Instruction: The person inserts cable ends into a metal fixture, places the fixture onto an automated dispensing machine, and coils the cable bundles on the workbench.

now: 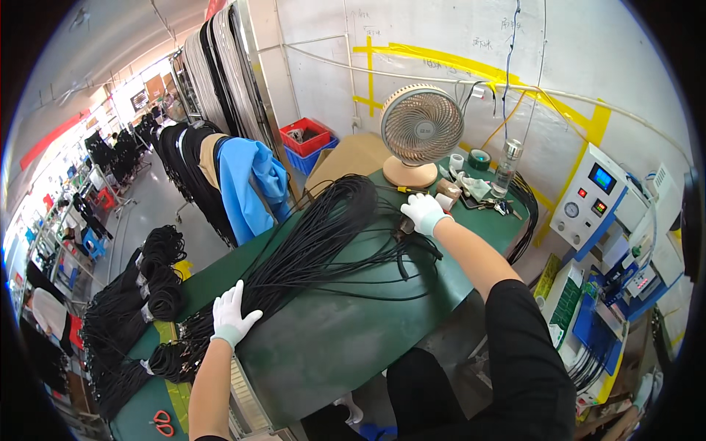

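A long bundle of black cables (316, 235) lies across the green table, its far end looped into a thick coil. My left hand (234, 316), in a white glove, rests against the near end of the bundle with thumb and fingers apart. My right hand (424, 214), gloved too, is over the loose cable loops at the right, fingers stretched out; what lies beneath its palm is partly hidden. A yellow-and-black tool or connector (412, 190) lies just beyond it. Several tied cable coils (163, 294) are piled at the table's left end.
A desk fan (422, 126) stands at the back, with a clear bottle (507, 167), green tape roll (479, 159) and keys (503, 208) beside it. Red scissors (162, 423) lie front left. A control machine (599, 195) stands right. Hanging cables and a blue cloth (250, 184) flank the far-left edge.
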The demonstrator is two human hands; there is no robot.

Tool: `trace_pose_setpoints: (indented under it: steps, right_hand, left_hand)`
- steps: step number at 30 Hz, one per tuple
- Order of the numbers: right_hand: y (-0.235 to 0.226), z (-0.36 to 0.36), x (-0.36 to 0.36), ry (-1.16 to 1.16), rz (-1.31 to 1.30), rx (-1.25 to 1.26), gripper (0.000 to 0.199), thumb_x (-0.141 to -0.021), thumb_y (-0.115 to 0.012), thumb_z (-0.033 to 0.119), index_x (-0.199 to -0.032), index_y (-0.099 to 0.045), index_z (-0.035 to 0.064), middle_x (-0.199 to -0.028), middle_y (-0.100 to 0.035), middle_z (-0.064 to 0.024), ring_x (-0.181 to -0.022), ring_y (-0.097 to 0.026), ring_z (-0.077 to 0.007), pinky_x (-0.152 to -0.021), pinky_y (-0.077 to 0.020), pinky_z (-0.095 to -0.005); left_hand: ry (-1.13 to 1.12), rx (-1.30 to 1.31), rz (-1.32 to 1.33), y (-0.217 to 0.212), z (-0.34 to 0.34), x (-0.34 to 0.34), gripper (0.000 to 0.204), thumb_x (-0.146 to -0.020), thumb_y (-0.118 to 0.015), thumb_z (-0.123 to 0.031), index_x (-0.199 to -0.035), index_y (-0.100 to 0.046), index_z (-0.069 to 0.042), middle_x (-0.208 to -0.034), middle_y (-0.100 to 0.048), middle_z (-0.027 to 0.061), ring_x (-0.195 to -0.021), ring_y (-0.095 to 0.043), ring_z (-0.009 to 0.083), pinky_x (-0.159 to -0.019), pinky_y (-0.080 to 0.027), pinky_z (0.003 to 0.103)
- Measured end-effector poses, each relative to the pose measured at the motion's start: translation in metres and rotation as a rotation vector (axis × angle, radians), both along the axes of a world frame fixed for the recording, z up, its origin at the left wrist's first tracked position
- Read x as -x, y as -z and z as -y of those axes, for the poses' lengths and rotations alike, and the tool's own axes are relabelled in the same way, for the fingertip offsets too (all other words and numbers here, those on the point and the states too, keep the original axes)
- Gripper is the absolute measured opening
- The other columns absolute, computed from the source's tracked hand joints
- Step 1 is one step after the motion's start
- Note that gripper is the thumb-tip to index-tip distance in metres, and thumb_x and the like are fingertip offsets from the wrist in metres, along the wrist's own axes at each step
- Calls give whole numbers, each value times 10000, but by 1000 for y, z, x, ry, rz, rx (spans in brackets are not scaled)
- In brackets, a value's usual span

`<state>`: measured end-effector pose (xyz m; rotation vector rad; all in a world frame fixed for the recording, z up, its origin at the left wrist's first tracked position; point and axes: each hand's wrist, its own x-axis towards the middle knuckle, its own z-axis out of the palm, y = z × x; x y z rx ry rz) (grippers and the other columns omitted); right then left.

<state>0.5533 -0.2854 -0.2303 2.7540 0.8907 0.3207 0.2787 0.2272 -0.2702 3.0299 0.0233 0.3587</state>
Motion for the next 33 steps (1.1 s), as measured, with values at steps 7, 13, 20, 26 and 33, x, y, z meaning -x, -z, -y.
trace_pose_setpoints:
  steps: [7,13,20,26,33]
  right_hand:
    - [-32,28,28,14,-17,-141,294,-844,-710,283,-1030,-572,101,-908,-691,-131,-925,-685,-331,-778,-537,-481]
    - [-17,153,6,462,-260,-316,620,-781,-768,360,-1293,-549,88,-1144,-682,-203,-1078,-657,-365,-913,-527,-448]
    - [0,91,81,237,-356,-436,287,-787,-680,380,-934,-736,140,-892,-716,-138,-894,-691,-319,-787,-539,-448]
    - [35,65,82,349,-310,-515,252,-784,-700,290,-938,-678,92,-938,-686,-165,-900,-671,-354,-813,-536,-451]
    - [-44,99,82,304,-24,-542,134,-819,-697,257,-902,-668,156,-840,-704,-100,-843,-681,-329,-733,-523,-461]
  left_hand:
    - [-9,-16,13,-4,-2,0,994,-782,-738,-539,-1558,-312,-87,-1400,-510,159,-1317,-446,336,-1129,-307,464]
    - [31,-1,20,-5,3,-2,991,-789,-734,-531,-1558,-304,-77,-1393,-510,162,-1301,-453,343,-1115,-318,461]
    - [14,20,-5,-7,-1,0,1000,-786,-741,-518,-1566,-288,-85,-1412,-497,173,-1320,-443,356,-1122,-314,467]
    - [18,-7,17,-3,0,-2,983,-789,-750,-461,-1570,-281,-91,-1426,-502,206,-1294,-468,393,-1104,-347,471]
    - [13,22,17,-4,4,-1,967,-789,-761,-430,-1563,-298,-82,-1410,-508,179,-1297,-463,366,-1114,-327,460]
